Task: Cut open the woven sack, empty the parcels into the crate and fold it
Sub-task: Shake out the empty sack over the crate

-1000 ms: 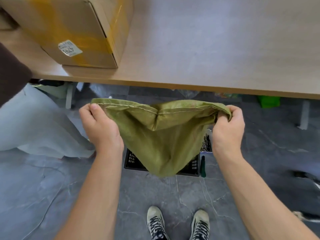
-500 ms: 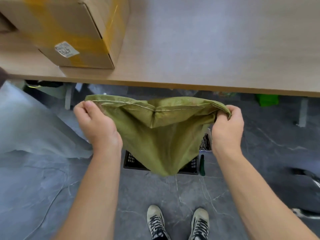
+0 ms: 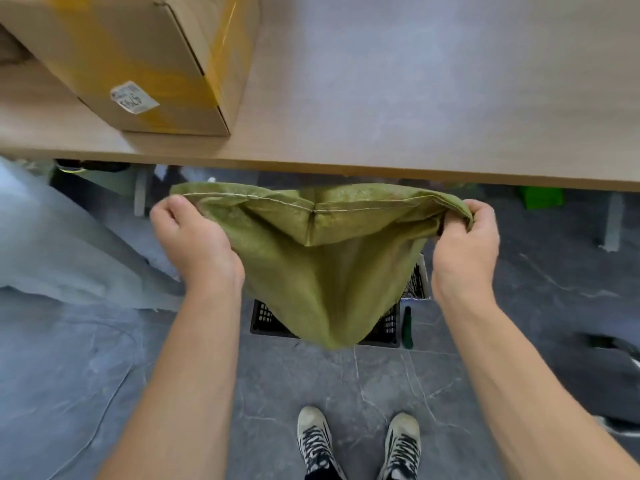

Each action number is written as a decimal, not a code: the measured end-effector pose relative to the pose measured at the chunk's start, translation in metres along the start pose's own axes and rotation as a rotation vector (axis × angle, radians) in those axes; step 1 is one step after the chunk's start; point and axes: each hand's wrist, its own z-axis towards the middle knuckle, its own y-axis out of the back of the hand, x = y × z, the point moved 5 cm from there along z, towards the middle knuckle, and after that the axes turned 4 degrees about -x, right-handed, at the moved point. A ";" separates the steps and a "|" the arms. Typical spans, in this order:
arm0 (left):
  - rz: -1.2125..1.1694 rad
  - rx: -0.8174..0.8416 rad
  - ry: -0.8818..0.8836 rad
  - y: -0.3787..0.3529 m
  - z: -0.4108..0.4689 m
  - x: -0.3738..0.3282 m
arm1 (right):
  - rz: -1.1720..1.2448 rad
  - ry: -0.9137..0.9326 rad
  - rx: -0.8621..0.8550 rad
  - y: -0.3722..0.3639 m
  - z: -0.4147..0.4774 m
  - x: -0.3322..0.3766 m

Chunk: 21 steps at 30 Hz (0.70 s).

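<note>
Two hands: both closed on the top seam of the green woven sack [image 3: 322, 271], one at each end.
Left hand [image 3: 194, 244]: fist pinching the left corner, thumb on top of the stitched edge.
Right hand [image 3: 464, 247]: fingers curled round the bunched right corner.
Sack position: held in the air in front of the table edge [image 3: 346, 168], hanging slack and narrowing to a point just above the black crate [image 3: 384, 327].
Sack state: limp and flat, apparently empty; a vertical crease at mid-seam.
Parcels: not visible, crate interior hidden behind the sack.
Crate: on the floor, under the table edge, ahead of the sneakers [image 3: 360, 445].
Nearby: green-handled tool [image 3: 407, 327], possibly the cutter, standing beside the crate's right wall; cardboard box [image 3: 149, 60] on the table, well apart.
Step in hand: likely the end of emptying, turning to the fold.
Next move: probably pull the seam taut to flatten the fabric, then bring the two corners together, keeping the edges lined up.
Risk: slippery weave sliding out of line during the fold.
</note>
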 end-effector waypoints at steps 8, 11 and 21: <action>-0.117 -0.027 -0.002 0.003 0.012 -0.018 | -0.007 0.015 0.010 0.003 0.004 0.006; -0.257 0.012 -0.082 0.002 0.014 -0.029 | 0.028 0.065 0.046 0.002 -0.002 0.012; -0.147 0.089 -0.069 -0.008 0.000 -0.048 | -0.039 0.132 0.075 -0.008 -0.016 0.041</action>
